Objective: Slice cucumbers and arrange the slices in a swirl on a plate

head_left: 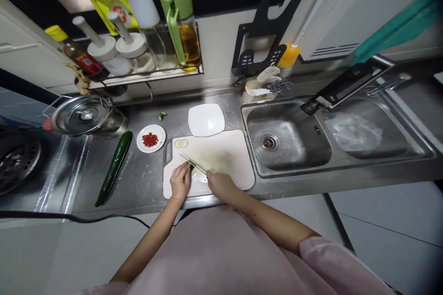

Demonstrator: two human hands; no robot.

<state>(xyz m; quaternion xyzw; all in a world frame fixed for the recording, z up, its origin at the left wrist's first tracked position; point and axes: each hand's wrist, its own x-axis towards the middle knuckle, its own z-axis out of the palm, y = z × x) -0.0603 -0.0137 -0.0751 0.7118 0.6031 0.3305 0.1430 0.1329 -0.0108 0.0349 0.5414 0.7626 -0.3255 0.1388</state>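
A white cutting board (228, 154) lies on the steel counter beside the sink. My right hand (220, 185) is closed on the handle of a knife (192, 163), whose blade points up and left across the board. My left hand (180, 180) has its fingers curled down on a piece of cucumber under the blade; little of that piece shows. Two cucumber slices (181, 143) lie at the board's far left corner. A whole cucumber (114, 167) lies on the counter to the left.
A small plate of red bits (151, 139) and an empty white square plate (206, 119) sit behind the board. A steel pot with lid (83, 115) stands at left, a bottle rack (145, 55) behind, a double sink (290, 140) at right.
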